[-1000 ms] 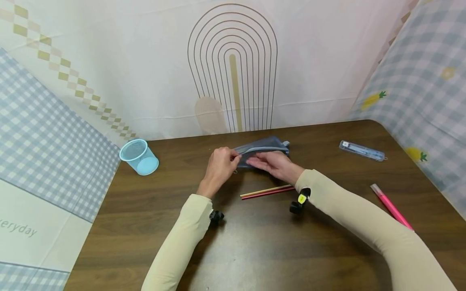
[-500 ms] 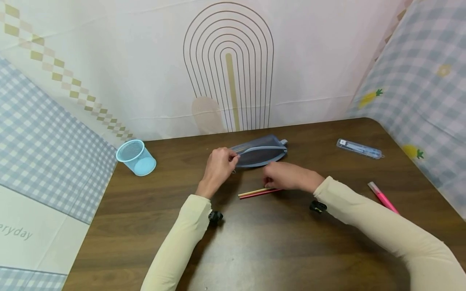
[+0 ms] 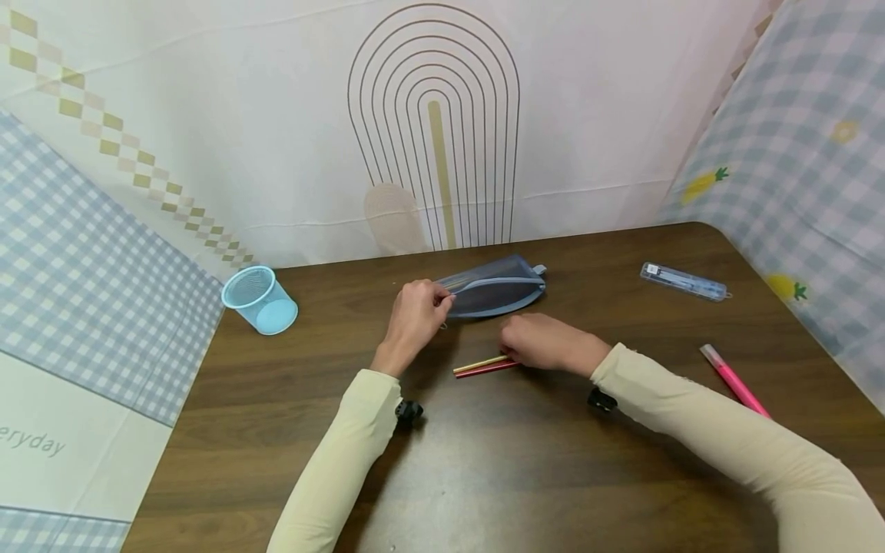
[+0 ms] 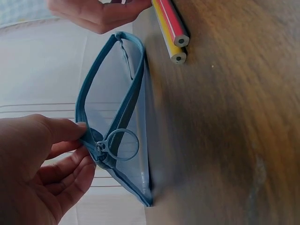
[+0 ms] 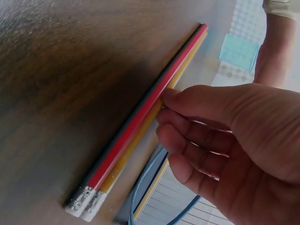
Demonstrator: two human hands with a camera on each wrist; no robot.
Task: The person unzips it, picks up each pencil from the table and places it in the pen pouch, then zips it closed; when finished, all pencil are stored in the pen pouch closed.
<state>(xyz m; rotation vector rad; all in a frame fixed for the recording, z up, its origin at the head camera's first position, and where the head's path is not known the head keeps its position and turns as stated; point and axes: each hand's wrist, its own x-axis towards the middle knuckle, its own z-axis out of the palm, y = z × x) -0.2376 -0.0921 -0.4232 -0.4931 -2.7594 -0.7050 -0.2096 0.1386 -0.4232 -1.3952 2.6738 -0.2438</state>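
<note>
A blue see-through zip pencil case (image 3: 499, 298) lies at the back of the table, its mouth spread apart. My left hand (image 3: 415, 316) pinches the zipper edge at its left end, beside the round zip pull (image 4: 136, 146). A yellow strip shows inside the case in the right wrist view. In front of it a yellow pencil (image 5: 133, 149) and a red pencil (image 5: 146, 121) lie side by side, white erasers to the right. My right hand (image 3: 549, 342) pinches the yellow pencil between thumb and forefinger near its middle, covering the eraser ends in the head view.
On the left stands a light blue mesh pen cup (image 3: 271, 309). A slim clear blue box (image 3: 684, 281) lies at the back right, and a pink marker (image 3: 736, 382) lies partly behind the right sleeve. Patterned cloth hangs along the back and sides.
My right hand has come out from the pencil case's mouth, down and toward the pencils, and its fingers have closed on the yellow one. My left hand keeps its hold on the case.
</note>
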